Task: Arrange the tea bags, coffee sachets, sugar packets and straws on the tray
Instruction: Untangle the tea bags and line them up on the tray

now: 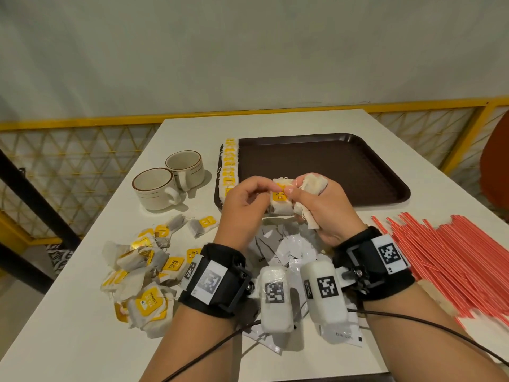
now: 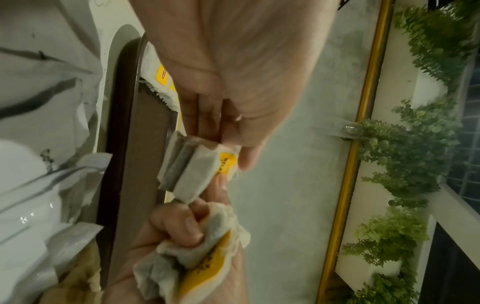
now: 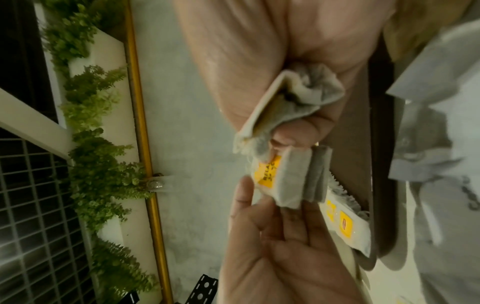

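Observation:
Both hands meet above the near edge of the brown tray (image 1: pixel 344 166). My left hand (image 1: pixel 248 198) pinches a tea bag with a yellow tag (image 1: pixel 280 198) (image 2: pixel 192 170) (image 3: pixel 280 179) at its top. My right hand (image 1: pixel 316 205) also pinches that bag with thumb and forefinger, and grips a crumpled bunch of other tea bags (image 1: pixel 312 183) (image 2: pixel 197 261) (image 3: pixel 293 102). A row of tea bags (image 1: pixel 230 164) lines the tray's left edge. Loose tea bags (image 1: pixel 140 268) lie in a heap at the left, white sachets (image 1: pixel 283 244) under my wrists, red straws (image 1: pixel 446 260) at the right.
Two white cups (image 1: pixel 168 183) with brown rims stand left of the tray. The white table (image 1: pixel 68 348) ends at a yellow railing (image 1: pixel 82 122) at the back. Cables run from both wrist cameras toward me. An orange chair back (image 1: pixel 495 166) shows at the far right.

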Demonstrator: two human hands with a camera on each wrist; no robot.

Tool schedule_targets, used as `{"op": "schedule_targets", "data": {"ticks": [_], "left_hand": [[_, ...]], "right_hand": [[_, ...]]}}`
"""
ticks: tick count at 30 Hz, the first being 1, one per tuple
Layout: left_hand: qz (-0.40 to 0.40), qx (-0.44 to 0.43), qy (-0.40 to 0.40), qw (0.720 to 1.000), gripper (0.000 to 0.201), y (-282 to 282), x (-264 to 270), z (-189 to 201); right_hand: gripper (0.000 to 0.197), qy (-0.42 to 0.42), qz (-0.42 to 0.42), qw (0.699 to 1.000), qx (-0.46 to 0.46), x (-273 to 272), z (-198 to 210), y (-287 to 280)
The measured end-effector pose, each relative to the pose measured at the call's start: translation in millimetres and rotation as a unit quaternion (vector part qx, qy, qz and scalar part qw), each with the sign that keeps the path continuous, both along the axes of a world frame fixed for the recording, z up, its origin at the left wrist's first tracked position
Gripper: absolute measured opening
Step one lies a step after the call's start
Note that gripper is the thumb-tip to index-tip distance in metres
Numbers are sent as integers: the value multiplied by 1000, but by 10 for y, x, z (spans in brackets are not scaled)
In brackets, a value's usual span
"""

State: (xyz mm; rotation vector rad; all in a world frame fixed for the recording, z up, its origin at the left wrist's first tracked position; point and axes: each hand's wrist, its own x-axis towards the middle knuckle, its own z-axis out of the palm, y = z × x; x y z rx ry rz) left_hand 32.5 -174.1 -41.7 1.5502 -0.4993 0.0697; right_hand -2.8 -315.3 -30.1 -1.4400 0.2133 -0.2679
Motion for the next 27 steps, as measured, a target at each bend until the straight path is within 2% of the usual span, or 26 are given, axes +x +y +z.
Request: {"op": "schedule_targets", "data": {"ticks": [5, 7, 9, 13, 16, 20, 24, 27], "left_hand": [[8, 49, -14, 999, 35, -29, -30, -20], [2, 70, -15, 997, 30, -24, -38, -16], [-25, 108, -15, 994, 19, -28, -70, 7], [-6, 200, -43, 979, 36, -59, -81, 6], [36, 167, -48, 984, 28, -69, -61, -15], [64, 129, -33, 989, 11, -48, -38, -29], [50, 118, -29, 991, 15, -36, -28, -36], [49, 129, -27, 990, 16, -25, -7, -56]], "right_hand": [[6, 14, -11, 999, 38, 2, 3, 11], [2, 26, -14, 996, 83, 13, 17, 6], [7, 49, -13, 991, 120, 32, 19, -22], [8, 80, 22, 977, 198, 8, 54, -27], [19, 81, 55, 971, 218, -11, 64, -1], [23, 90, 76, 973, 198, 3, 25, 15], [16, 92, 89, 972, 199, 12, 5, 26], [11, 91, 57, 967, 232, 20, 3, -12]]}}
